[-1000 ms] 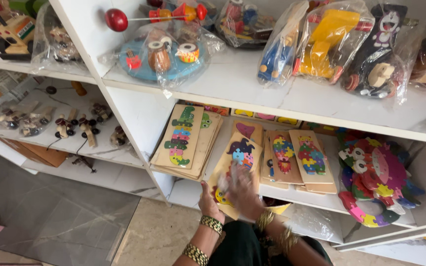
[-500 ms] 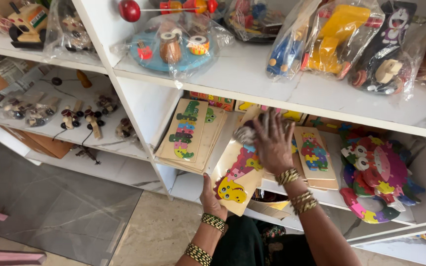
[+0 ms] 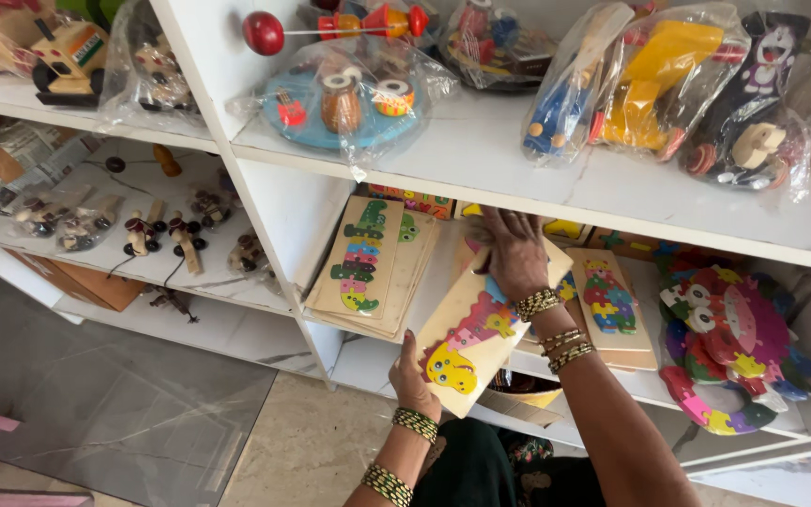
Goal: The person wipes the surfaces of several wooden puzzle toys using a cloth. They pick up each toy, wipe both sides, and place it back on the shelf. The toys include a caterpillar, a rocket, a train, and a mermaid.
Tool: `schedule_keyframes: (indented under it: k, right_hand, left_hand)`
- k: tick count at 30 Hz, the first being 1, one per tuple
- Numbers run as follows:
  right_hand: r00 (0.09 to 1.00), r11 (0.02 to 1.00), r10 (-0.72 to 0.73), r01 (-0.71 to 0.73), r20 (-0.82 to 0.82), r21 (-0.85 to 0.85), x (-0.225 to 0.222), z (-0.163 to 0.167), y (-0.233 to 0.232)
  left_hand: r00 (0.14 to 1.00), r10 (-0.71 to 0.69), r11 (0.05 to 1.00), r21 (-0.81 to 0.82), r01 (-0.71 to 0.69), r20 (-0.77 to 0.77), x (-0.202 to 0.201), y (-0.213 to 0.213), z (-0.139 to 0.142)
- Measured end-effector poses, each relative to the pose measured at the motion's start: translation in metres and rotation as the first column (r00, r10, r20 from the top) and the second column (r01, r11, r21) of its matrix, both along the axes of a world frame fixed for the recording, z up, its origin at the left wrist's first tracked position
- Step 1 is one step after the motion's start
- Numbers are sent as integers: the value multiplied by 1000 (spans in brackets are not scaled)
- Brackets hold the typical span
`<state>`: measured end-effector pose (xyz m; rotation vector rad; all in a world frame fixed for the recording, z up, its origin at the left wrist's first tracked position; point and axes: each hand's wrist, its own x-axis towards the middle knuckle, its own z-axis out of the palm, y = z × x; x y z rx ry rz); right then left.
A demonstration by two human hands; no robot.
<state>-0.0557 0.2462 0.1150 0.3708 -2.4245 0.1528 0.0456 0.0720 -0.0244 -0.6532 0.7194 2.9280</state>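
Note:
My left hand [image 3: 411, 376] grips the lower edge of a wooden puzzle board [image 3: 477, 336] with a yellow, pink and purple animal on it, tilted out over the shelf edge. My right hand [image 3: 512, 253] lies flat on the upper end of that board, fingers spread, reaching into the lower white shelf [image 3: 368, 361]. Both wrists wear beaded bangles. To the left lies a stack of wooden boards topped by a green crocodile puzzle [image 3: 366, 261]. Just right of my right hand lies another animal puzzle board [image 3: 609, 299].
A round multicoloured puzzle in plastic [image 3: 729, 343] sits at the shelf's right. Bagged toys [image 3: 645, 80] and a blue toy plate with small drums [image 3: 344, 103] fill the upper shelf. Small wooden wheeled toys [image 3: 161, 235] lie on the left shelf. Grey tiled floor [image 3: 96, 404] lies below.
My right hand rose from low on the board to its top end inside the shelf. The board has been drawn further out and tilted, showing its yellow animal.

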Motion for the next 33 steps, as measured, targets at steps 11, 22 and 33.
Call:
schedule_keyframes:
  k: [11, 22, 33]
  right_hand:
    - [815, 877, 448, -480, 368, -6, 139, -61, -77]
    - [948, 983, -182, 168, 262, 74, 59, -54, 13]
    - [940, 890, 321, -257, 118, -377, 100, -117, -55]
  left_hand:
    - [996, -23, 1000, -16, 24, 86, -11, -12, -14]
    - [991, 3, 999, 32, -7, 136, -12, -3, -15]
    - [941, 252, 968, -68, -243, 225, -37, -53, -15]
